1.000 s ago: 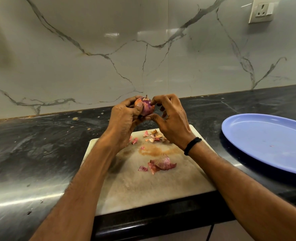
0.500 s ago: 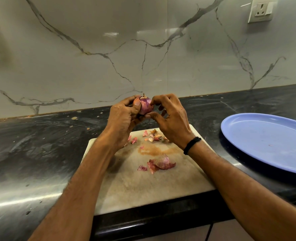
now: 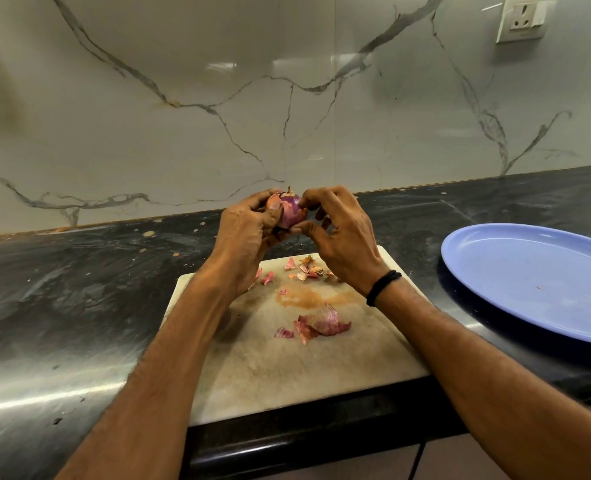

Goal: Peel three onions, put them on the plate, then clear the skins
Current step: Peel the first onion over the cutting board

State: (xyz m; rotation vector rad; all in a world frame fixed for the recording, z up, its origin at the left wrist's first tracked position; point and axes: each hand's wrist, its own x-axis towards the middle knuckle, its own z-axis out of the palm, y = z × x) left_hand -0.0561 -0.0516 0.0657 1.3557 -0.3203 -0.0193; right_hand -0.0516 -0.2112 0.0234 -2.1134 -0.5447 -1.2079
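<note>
A small purple onion (image 3: 290, 211) is held above the far edge of the pale cutting board (image 3: 270, 368). My left hand (image 3: 245, 237) wraps it from the left, thumb on a flap of orange skin. My right hand (image 3: 339, 237) pinches it from the right with thumb and fingertips. Loose skins (image 3: 322, 323) lie in the middle of the board, and smaller scraps (image 3: 304, 268) sit near its far edge. The blue plate (image 3: 536, 282) on the right holds nothing.
The board lies on a dark stone counter (image 3: 79, 299) at its front edge. A marble-patterned wall (image 3: 218, 98) rises behind, with a socket (image 3: 524, 19) at top right. A brown stain (image 3: 304, 297) marks the board.
Both hands and the onion have risen slightly and turned a little; the purple flesh shows more. The skins on the board have not moved.
</note>
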